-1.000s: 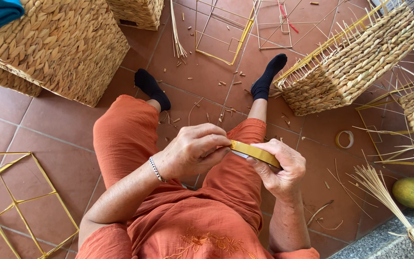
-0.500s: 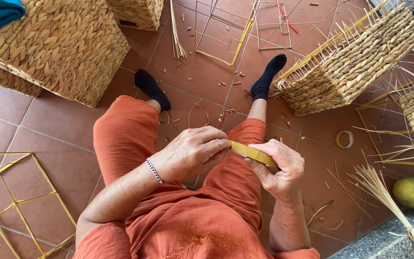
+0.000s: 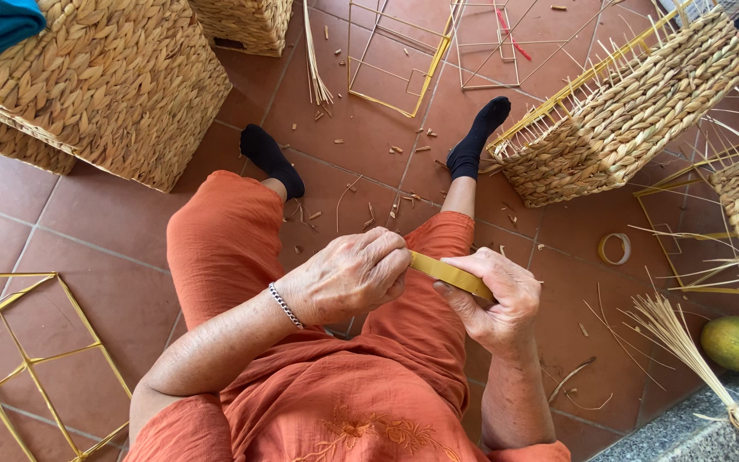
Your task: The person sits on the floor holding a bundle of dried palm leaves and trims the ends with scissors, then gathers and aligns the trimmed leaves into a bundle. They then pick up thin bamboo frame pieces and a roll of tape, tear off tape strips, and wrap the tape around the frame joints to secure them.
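Both the left hand point(image 3: 348, 278) and right hand point(image 3: 493, 299) grip a yellow tape roll point(image 3: 448, 275) above open lap space.

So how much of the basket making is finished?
One woven basket looks complete. The basket by the foot has reeds poking out, so it's unfinished. The left hand and right hand hold a roll of yellow tape. A bare wire frame has no weaving.

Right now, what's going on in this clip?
A seated person in orange clothes holds a yellow strip over their lap, the left hand pinching one end and the right hand gripping the other. Woven baskets, wire frames, a tape roll and loose straw lie on the tiled floor.
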Demonstrator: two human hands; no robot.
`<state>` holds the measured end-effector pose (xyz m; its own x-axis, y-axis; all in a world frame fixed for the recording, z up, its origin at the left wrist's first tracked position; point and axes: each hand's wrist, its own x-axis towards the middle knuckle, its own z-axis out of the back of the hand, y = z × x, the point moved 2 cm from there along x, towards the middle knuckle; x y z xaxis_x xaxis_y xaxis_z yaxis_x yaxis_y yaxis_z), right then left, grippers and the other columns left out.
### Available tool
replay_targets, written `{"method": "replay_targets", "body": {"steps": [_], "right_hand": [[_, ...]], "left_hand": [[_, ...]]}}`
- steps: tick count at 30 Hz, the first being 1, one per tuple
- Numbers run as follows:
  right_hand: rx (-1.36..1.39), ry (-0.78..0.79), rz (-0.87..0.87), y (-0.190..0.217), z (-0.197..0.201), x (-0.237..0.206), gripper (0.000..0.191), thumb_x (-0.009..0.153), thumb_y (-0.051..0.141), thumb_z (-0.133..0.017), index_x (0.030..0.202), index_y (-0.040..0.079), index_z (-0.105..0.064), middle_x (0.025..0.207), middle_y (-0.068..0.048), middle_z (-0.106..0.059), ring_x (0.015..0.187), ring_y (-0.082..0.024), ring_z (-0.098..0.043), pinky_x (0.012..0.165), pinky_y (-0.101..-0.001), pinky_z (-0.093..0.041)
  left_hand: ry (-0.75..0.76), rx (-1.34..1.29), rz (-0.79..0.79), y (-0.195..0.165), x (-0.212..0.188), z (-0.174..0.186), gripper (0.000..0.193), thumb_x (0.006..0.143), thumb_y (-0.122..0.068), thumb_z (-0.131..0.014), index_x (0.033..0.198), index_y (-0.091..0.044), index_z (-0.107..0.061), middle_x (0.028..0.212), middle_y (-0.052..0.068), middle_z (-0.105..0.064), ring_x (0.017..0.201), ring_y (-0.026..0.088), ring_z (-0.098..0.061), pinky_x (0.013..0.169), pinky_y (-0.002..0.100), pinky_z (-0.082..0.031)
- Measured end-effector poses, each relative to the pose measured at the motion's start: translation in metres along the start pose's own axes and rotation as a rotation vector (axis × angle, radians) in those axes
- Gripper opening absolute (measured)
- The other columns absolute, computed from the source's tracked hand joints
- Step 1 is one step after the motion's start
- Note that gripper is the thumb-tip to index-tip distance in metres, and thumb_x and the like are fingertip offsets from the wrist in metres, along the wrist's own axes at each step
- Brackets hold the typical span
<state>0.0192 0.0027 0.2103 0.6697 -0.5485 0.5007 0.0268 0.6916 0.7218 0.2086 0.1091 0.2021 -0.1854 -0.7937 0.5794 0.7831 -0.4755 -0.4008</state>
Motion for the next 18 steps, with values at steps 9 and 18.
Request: {"method": "replay_targets", "body": {"steps": [9,18], "right_hand": [[0.035,-0.005,-0.028,-0.003,0.0,0.001,0.023,0.087,0.014,-0.083,0.103,0.003,-0.072,0.082,-0.005,-0.068,0.07,-0.014,-0.063,0.062,-0.0271,-0.046],[0.015,-0.047,-0.06,-0.005,0.002,-0.003,0.024,0.086,0.014,-0.085,0.102,0.002,-0.071,0.081,-0.005,-0.067,0.069,-0.013,-0.062,0.061,-0.0255,-0.046]], "left_hand": [[-0.129,-0.104,0.063,0.01,-0.006,-0.014,0.03,0.082,0.006,-0.071,0.106,0.0,-0.055,0.099,0.013,-0.061,0.086,0.029,-0.068,0.067,0.035,-0.057],[-0.166,-0.182,0.097,0.012,-0.008,-0.012,0.032,0.085,0.001,-0.076,0.113,-0.003,-0.062,0.104,0.01,-0.066,0.091,0.027,-0.07,0.074,0.036,-0.06]]}}
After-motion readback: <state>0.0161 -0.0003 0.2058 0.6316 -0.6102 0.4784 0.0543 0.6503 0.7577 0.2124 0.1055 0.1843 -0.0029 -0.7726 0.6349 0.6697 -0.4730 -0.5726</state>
